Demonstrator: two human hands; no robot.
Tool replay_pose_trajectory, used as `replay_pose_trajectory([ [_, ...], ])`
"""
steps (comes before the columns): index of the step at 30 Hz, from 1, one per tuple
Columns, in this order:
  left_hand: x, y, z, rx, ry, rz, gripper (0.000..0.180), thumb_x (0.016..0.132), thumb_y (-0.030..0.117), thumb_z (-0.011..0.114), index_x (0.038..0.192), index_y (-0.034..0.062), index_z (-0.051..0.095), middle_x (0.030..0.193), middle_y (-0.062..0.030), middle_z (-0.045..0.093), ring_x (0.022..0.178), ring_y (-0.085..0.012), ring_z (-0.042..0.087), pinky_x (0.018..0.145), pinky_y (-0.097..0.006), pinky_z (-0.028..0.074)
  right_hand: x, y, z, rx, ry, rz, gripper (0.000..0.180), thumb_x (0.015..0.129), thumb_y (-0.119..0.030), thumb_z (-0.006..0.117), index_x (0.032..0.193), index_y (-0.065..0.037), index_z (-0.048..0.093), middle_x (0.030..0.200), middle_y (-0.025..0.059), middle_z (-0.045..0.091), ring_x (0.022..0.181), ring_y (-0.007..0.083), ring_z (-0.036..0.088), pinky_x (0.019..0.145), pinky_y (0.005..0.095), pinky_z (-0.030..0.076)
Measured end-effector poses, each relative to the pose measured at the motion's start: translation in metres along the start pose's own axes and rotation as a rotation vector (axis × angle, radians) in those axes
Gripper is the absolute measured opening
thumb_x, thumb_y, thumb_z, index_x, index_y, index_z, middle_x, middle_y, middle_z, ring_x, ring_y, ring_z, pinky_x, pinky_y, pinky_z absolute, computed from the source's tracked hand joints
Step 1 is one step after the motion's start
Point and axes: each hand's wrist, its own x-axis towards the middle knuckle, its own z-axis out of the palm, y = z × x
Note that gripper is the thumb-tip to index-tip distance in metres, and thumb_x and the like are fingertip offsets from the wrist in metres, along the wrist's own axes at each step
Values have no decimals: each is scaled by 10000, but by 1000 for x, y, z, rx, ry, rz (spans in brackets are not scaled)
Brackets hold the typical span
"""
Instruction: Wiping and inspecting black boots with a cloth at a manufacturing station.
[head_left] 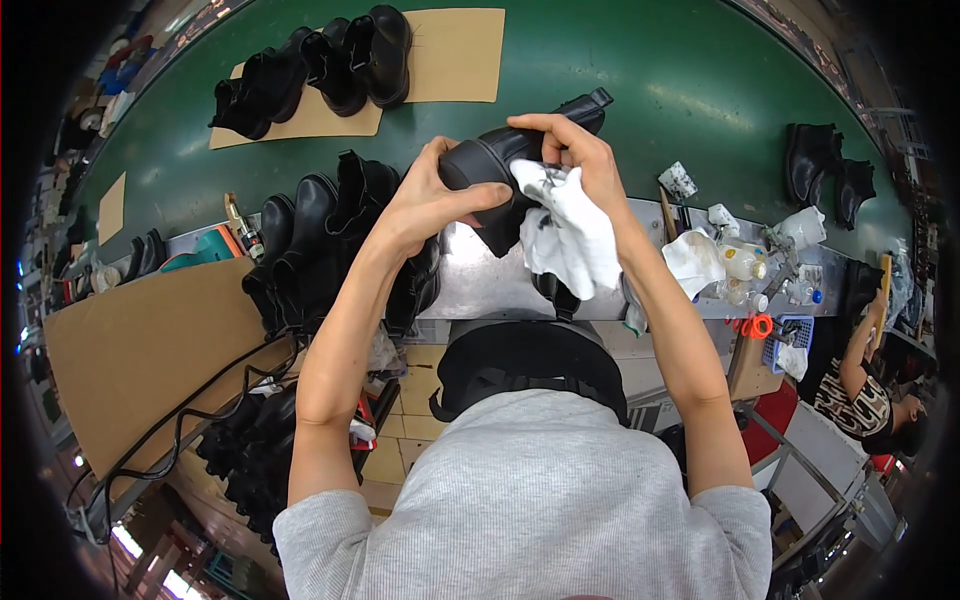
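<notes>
One black leather boot with a rounded end (pixel 472 163) is held tilted above the silver metal strip (pixel 475 285) along your green desk (pixel 660 50). Your left hand's (pixel 425 200) grip clasps that rounded end; your right hand (pixel 590 165) grasps a smudged white cloth (pixel 575 240) against the boot, fingers curled over its side.

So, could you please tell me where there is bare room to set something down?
The green tabletop is bare beyond the held boot, between the back cardboard and the boots at right. It is crowded beside the left forearm, with more boots, and beside the right forearm, with bottles and rags.
</notes>
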Motion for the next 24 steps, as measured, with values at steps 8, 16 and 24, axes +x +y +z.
replay_pose_trajectory([
  [8,2,2,2,25,-2,-13,621,640,253,792,1069,-51,462,879,-118,571,783,-177,616,584,-270,539,0,6,0,25,12,72,461,658,-50,698,1113,-82,632,657,-26,398,601,79,387,553,240,350],
  [16,4,1,2,38,-11,-6,611,638,256,795,1059,-45,470,874,-117,571,771,-176,617,581,-265,539,2,4,-4,46,-15,54,449,666,-54,699,1111,-74,637,643,-28,398,597,72,393,556,233,359],
  [24,4,4,0,27,-24,0,639,640,263,793,1080,-69,470,886,-129,568,785,-189,618,585,-271,551,4,1,-6,96,-53,97,446,659,-55,699,1099,-58,634,637,-28,383,591,68,383,550,236,352],
])
